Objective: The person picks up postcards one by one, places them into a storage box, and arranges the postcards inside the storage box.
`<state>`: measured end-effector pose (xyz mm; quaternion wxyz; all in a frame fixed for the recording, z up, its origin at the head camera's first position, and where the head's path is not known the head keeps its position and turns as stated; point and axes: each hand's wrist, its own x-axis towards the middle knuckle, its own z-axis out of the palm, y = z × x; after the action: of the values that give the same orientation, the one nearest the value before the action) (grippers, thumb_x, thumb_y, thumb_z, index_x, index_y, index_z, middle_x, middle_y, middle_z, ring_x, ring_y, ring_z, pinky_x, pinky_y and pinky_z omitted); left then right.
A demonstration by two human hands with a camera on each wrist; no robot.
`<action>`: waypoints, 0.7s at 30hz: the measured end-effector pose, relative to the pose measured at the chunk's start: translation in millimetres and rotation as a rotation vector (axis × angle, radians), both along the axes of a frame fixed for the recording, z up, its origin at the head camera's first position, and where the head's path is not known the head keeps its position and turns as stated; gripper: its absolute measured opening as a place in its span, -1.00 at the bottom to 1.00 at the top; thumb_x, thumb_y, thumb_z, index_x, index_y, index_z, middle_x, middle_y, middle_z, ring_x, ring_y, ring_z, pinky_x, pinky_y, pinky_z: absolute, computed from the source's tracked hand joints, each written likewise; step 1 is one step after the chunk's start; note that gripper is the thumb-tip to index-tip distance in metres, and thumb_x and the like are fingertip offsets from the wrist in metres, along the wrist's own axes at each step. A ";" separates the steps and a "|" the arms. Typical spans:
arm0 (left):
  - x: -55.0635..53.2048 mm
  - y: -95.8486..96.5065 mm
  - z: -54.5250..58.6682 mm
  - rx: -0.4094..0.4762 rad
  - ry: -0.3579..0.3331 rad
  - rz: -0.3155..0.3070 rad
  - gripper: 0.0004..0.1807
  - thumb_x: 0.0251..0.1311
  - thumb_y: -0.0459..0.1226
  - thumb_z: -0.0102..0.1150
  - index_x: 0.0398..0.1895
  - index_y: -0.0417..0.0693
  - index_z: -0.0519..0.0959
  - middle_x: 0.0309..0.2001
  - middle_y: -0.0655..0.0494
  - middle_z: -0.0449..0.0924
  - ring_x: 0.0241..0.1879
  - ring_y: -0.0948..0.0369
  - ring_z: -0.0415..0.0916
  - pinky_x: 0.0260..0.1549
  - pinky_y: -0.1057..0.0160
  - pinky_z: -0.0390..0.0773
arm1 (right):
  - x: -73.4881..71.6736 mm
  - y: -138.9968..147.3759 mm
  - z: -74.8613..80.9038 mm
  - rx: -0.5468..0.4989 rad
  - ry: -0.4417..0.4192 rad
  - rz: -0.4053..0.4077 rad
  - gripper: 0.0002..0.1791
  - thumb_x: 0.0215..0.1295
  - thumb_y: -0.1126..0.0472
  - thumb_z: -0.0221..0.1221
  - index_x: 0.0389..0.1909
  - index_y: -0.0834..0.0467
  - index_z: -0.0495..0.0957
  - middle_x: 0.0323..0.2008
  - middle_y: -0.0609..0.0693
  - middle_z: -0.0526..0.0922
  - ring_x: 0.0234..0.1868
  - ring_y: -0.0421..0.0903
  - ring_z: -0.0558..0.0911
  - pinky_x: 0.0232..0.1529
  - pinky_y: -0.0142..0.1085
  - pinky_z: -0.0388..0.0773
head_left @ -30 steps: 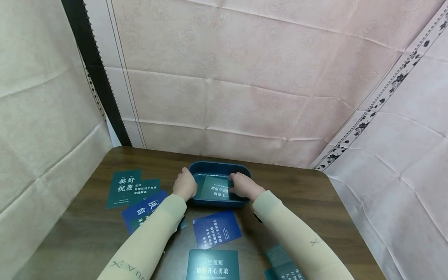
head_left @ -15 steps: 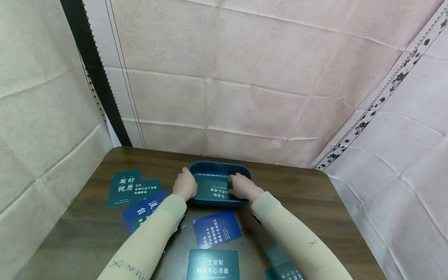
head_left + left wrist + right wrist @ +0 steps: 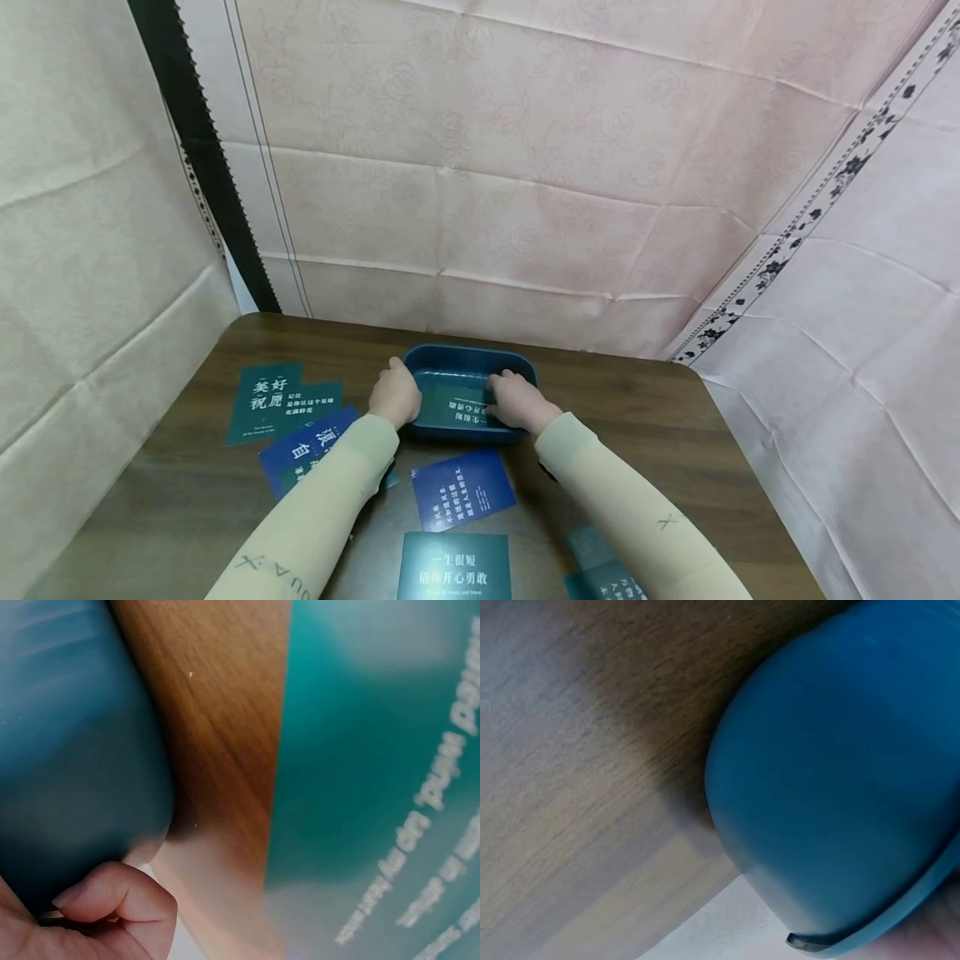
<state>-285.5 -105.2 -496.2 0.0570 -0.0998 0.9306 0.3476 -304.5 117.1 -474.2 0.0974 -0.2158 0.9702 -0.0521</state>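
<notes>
A dark blue rectangular tray (image 3: 471,353) stands near the back of the table. My left hand (image 3: 395,395) grips its left rim; in the left wrist view the thumb (image 3: 112,896) bends over that rim. Inside the tray lies a green card (image 3: 454,406) with white characters, upside down to me. My right hand (image 3: 519,402) reaches in over the right end, fingers curled at the card's right edge. The right wrist view shows mostly the tray's outer wall (image 3: 817,765), with the hand largely hidden behind the rim.
Two green cards (image 3: 255,421) and a blue card (image 3: 337,422) overlap at the left. A blue card (image 3: 480,487) lies before the tray, with a green card (image 3: 455,554) nearer me. More green cards (image 3: 600,558) lie beside my right forearm. Cloth (image 3: 480,208) hangs behind the table.
The green card in the tray has tilted down and lies flatter and darker than a second ago. My right hand has shifted slightly left with it; the left hand stays on the rim.
</notes>
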 end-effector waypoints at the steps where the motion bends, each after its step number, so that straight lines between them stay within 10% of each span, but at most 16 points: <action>1: -0.1 -0.2 0.0 0.000 0.000 0.000 -0.28 0.31 -0.35 0.04 0.39 -0.43 -0.08 0.06 -0.42 0.37 -0.20 -0.12 0.52 -0.16 -0.16 0.56 | 0.2 0.1 0.2 -0.008 0.006 0.004 -0.52 0.28 0.05 0.27 0.15 0.17 0.50 0.00 0.09 0.51 -0.03 -0.03 0.52 0.04 -0.13 0.50; 10: -0.1 0.4 0.7 0.001 -0.005 -0.002 -0.28 0.33 -0.35 0.02 0.40 -0.43 -0.09 0.09 -0.43 0.35 -0.17 -0.14 0.52 -0.15 -0.17 0.55 | 10.1 18.5 16.3 -0.222 0.069 0.036 -0.58 0.31 0.09 0.24 0.14 0.15 0.50 0.05 0.05 0.48 0.05 -0.05 0.49 0.09 -0.13 0.48; 21: -1.0 0.2 1.1 -0.003 -0.014 -0.002 -0.29 0.32 -0.36 0.01 0.39 -0.41 -0.08 0.09 -0.42 0.34 -0.15 -0.15 0.52 -0.13 -0.16 0.54 | 59.1 63.8 53.4 -0.300 0.121 0.025 -0.48 0.23 -0.09 0.28 0.16 0.03 0.48 0.02 -0.10 0.48 0.04 -0.14 0.47 0.09 -0.20 0.48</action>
<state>-286.5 -105.1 -495.1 0.0638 -0.1014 0.9308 0.3452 -245.4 180.9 -420.8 0.0059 -0.2429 0.9528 -0.1821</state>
